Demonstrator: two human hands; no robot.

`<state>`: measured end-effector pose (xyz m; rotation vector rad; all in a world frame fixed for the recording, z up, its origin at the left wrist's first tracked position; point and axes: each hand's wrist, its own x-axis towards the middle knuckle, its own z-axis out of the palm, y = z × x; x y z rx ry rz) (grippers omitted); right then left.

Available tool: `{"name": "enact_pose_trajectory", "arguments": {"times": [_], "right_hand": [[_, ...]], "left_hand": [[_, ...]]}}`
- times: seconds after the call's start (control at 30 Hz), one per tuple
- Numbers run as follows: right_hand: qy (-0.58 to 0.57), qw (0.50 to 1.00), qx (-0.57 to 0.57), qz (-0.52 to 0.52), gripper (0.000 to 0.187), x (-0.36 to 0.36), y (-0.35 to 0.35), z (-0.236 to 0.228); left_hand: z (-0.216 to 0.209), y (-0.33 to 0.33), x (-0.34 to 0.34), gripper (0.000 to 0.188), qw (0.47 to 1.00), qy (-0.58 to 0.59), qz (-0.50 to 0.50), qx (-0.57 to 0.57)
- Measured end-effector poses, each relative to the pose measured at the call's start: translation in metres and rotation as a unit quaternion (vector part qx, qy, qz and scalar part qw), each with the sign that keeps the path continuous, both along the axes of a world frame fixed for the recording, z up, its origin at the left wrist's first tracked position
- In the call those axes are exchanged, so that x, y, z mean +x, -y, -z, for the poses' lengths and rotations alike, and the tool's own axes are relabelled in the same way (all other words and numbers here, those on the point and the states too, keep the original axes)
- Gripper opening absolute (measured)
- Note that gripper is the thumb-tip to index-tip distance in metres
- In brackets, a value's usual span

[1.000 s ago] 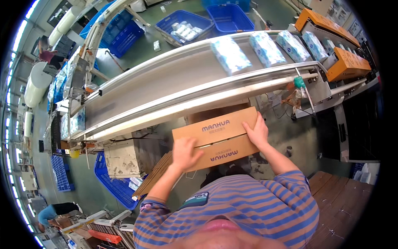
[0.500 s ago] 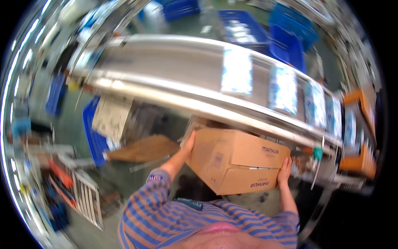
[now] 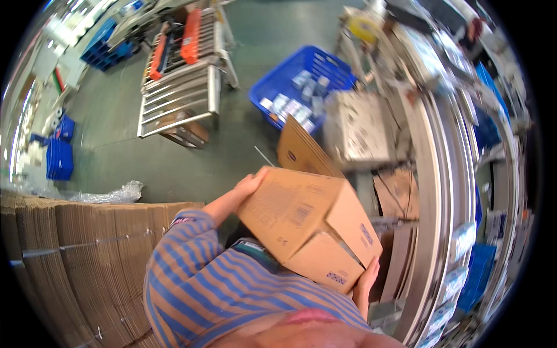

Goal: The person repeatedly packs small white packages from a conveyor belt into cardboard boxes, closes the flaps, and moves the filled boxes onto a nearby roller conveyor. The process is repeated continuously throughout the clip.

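Observation:
A brown cardboard box [image 3: 293,203] is held in front of my body, tilted, with its flapped end toward the lower right. The two flaps on that end are folded in, with a narrow gap between them. My left hand [image 3: 250,183] grips the box's far left edge, its fingers partly hidden. At the opposite end, my right hand [image 3: 366,279] presses against the lower right corner by the flaps. Just beyond the box stand several brown cardboard sheets [image 3: 304,149], close to its far edge.
Flattened cartons [image 3: 75,261] are stacked at the near left, with clear plastic wrap [image 3: 119,193] behind. A roller conveyor [image 3: 180,98] with orange parts stands farther off. A blue basket [image 3: 261,93] holds small packs beside a pale machine box [image 3: 362,130]. The conveyor [image 3: 432,203] carrying packs runs along the right.
My body has turned left, carrying the box away from the conveyor, which now lies on my right. The carton stack has come into view. Both hands keep their hold.

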<state>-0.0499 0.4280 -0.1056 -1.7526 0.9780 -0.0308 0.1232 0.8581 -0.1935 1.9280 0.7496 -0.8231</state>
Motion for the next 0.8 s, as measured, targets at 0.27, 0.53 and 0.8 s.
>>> {"name": "enact_pose_trajectory", "arguments": {"times": [0.27, 0.53, 0.8], "right_hand": [[0.076, 0.876, -0.145, -0.454, 0.051, 0.322, -0.328, -0.008], [0.215, 0.601, -0.263, -0.724, 0.062, 0.553, -0.746, -0.103], [0.4, 0.47, -0.206, -0.759, 0.05, 0.617, -1.005, 0.029]], "left_hand": [[0.075, -0.28, -0.094, 0.079, 0.807, 0.217, -0.485, -0.259], [0.125, -0.327, -0.043, 0.065, 0.604, 0.392, -0.635, -0.279], [-0.062, -0.434, 0.117, 0.073, 0.629, 0.484, -0.403, 0.455]]}}
